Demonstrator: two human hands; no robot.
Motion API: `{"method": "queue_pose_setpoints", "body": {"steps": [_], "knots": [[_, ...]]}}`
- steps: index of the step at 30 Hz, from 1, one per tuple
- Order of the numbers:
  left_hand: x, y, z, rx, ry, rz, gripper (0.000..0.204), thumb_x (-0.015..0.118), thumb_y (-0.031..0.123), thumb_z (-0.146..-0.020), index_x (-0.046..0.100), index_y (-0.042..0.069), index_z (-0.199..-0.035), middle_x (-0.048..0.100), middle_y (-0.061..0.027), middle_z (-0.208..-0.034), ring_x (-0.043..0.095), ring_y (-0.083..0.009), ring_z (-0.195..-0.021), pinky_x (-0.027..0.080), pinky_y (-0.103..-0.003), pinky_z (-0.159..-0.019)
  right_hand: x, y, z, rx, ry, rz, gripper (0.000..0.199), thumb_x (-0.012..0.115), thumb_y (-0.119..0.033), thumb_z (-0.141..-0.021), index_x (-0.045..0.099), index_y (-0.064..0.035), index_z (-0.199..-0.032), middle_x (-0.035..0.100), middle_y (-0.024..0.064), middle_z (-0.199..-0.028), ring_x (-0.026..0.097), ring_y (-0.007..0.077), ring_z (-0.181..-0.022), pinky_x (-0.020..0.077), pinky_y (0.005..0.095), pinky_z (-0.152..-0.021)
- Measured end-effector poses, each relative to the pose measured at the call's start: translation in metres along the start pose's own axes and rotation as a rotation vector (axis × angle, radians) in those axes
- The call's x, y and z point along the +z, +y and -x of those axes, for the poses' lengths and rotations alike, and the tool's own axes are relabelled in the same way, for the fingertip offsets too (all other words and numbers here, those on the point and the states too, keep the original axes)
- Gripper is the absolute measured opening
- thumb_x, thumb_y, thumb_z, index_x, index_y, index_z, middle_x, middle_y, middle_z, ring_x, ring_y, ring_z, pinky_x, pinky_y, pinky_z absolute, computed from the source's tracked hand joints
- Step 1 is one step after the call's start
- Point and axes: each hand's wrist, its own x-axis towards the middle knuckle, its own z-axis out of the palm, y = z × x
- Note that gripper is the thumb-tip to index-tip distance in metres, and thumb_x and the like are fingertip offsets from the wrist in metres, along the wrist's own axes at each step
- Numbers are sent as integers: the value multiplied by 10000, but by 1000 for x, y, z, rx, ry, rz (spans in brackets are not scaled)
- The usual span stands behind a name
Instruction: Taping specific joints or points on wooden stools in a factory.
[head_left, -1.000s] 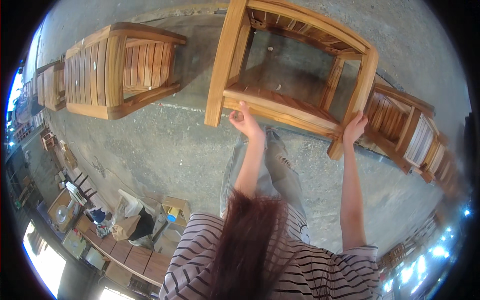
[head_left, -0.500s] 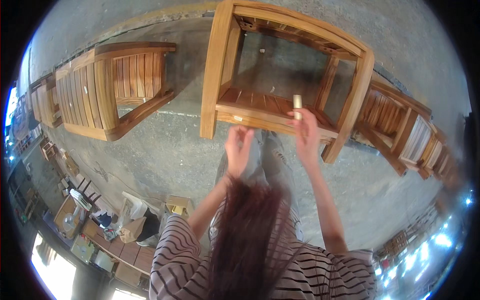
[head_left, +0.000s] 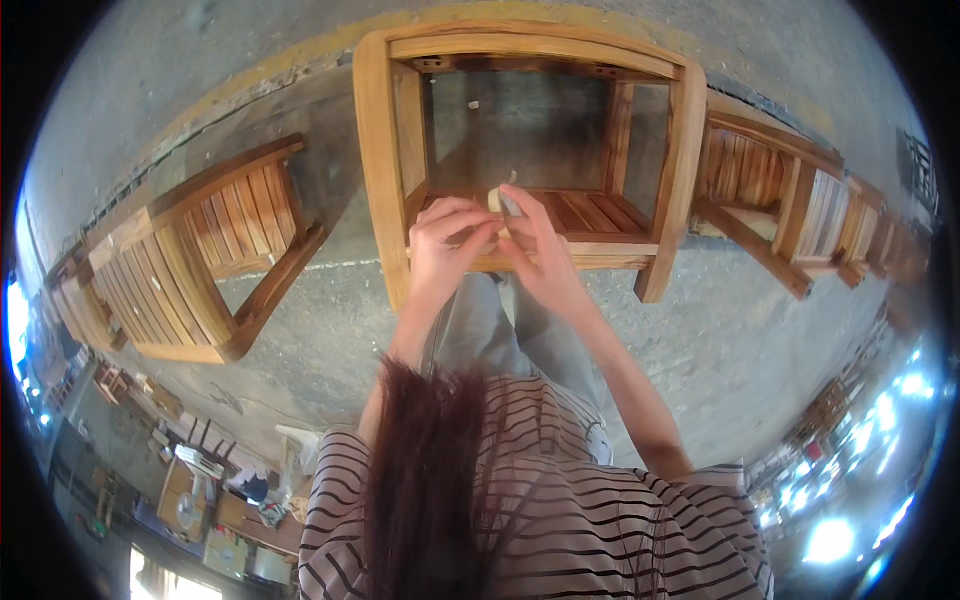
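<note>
In front of me stands a wooden frame piece with slats (head_left: 675,150), like an armchair lying or standing with its opening toward me. Just before its lower rail, my two hands come together. Between thumb and fingers my right hand (head_left: 540,250) holds a small pale cream roll (head_left: 494,201), partly hidden by the fingers. My left hand (head_left: 445,245) is closed in a pinch, its fingertips against the near side of the roll. Whatever lies in that pinch is too small to make out.
A slatted wooden chair (head_left: 160,290) lies to the left, and more wooden chairs (head_left: 780,200) line up at the right. A cluttered workbench (head_left: 265,525) stands at the lower left. Concrete floor (head_left: 300,370) surrounds the pieces.
My right hand has brought the roll leftward from the frame's right side, and my left hand has risen to meet it. The view has shifted, so the frame appears further left.
</note>
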Motion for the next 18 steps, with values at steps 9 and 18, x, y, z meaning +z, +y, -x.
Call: {"method": "queue_pose_setpoints", "body": {"steps": [9,18], "knots": [[6,14,0,72,46,-96,91,707,-26,-801,710,-28,-893,641,-85,-886,622,-164,-826,491,-268,-717,11,19,-8,53,166,-41,281,539,-17,-946,483,-33,-1221,679,132,-986,688,174,-893,518,291,-754],[22,-3,0,-171,377,325,96,680,43,-885,687,-33,-943,592,-40,-949,582,-75,-759,488,-201,-608,39,6,-17,-58,285,96,31,539,6,-942,522,24,-960,667,155,-791,702,215,-718,521,294,-610]]}}
